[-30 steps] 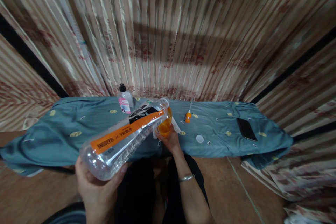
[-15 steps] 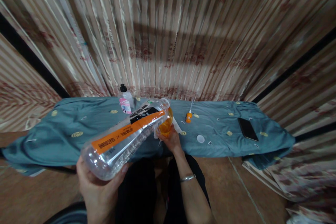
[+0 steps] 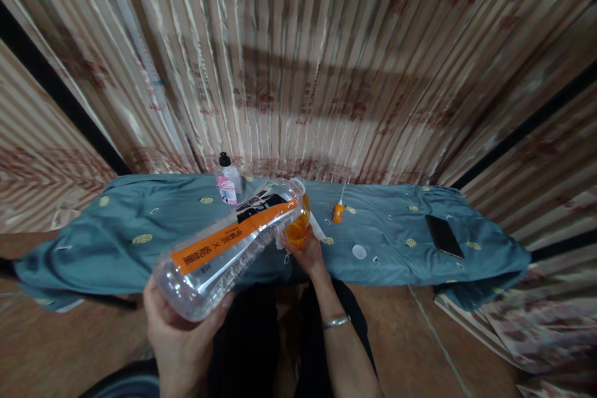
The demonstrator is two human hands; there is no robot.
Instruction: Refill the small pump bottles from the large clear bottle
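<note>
A large clear bottle (image 3: 233,242) with an orange and black label is tilted, its neck up and to the right. My left hand (image 3: 181,329) is wrapped round its base. The mouth of the bottle is at the top of a smaller orange bottle (image 3: 297,230), which is partly hidden behind it. My right hand (image 3: 305,252) holds the orange bottle low down, with something white, like tissue, beside the fingers. An orange pump top (image 3: 338,212) with a clear tube lies to the right of the hands, on the teal cloth (image 3: 387,261).
At the back left a clear bottle with a pink label and black cap (image 3: 227,180) stands upright. A white round disc (image 3: 359,252) lies right of my right hand. Farther right is a dark phone (image 3: 444,236). A striped curtain (image 3: 298,74) hangs behind.
The whole view has shifted a little, so things appear slightly lower and to the right. Both hands keep their hold on the bottles.
</note>
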